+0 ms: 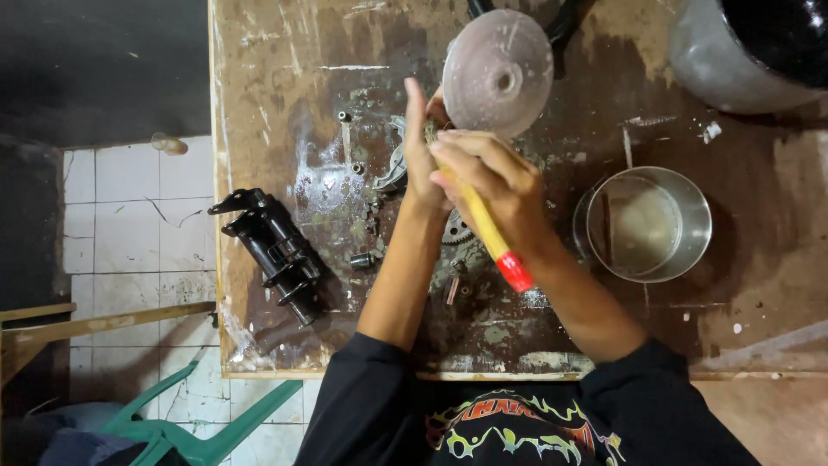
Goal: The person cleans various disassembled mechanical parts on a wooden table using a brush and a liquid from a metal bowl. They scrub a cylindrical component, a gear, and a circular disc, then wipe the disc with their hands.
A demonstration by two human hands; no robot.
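Observation:
My right hand grips a brush with a yellow handle and red end, its bristle end pointing up toward a round greyish metal part. My left hand reaches up beside it and steadies that round part from below, fingers partly hidden behind the right hand. Under both hands lie greasy metal parts, among them a toothed gear and a silvery piece. Both forearms come out of black sleeves at the table's near edge.
A worn wooden table carries a black multi-armed metal component at its left edge, small bolts, a steel bowl of cloudy liquid at right, and a large grey pot at top right. A green plastic chair stands on the white tiled floor.

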